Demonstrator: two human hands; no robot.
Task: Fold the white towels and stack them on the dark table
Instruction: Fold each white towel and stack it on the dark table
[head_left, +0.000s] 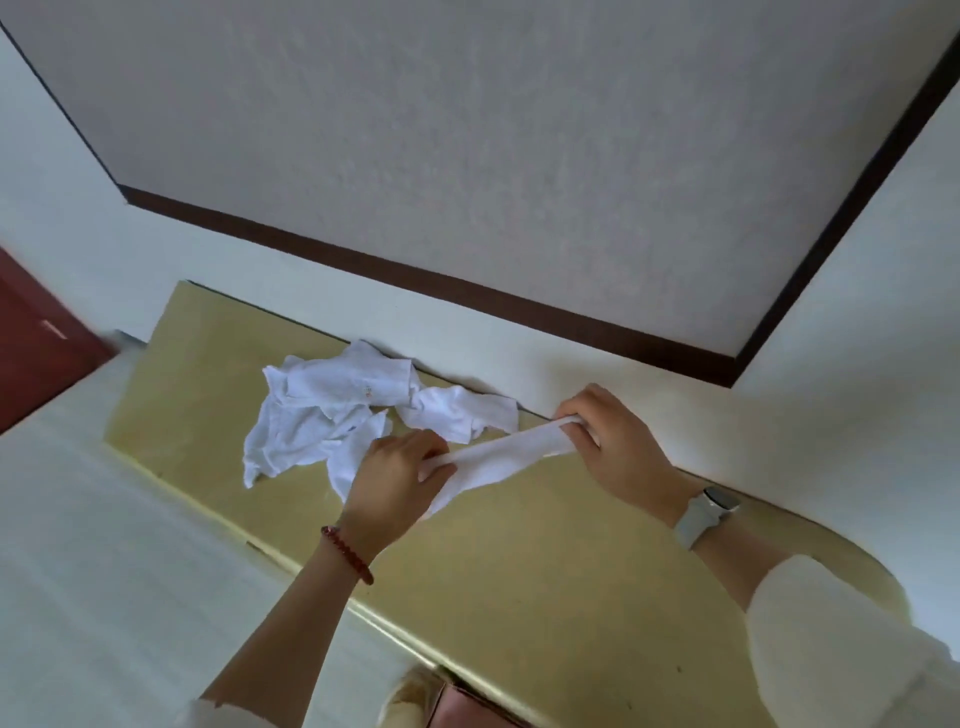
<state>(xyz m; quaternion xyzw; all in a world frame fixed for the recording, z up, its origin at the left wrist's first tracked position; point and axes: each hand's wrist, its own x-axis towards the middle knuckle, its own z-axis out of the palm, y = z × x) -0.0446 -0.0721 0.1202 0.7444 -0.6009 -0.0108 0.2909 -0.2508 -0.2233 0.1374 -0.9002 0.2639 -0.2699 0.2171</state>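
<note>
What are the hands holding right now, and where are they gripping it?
One white towel, stretched between them: left hand pinches one end, right hand the other.

Soft even daylight, faint shadows; wide-angle edge warp, slight blur left.

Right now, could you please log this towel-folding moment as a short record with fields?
surface: yellowish tabletop set against a pale wall
held item: white towel, stretched between both hands above the tabletop
left hand: grips the towel's near end
right hand: pinches the towel's far end
waiting: crumpled pile of white towels on the tabletop, beyond the left hand
folded stack: none visible
wrists: red bead bracelet left, watch right
</note>
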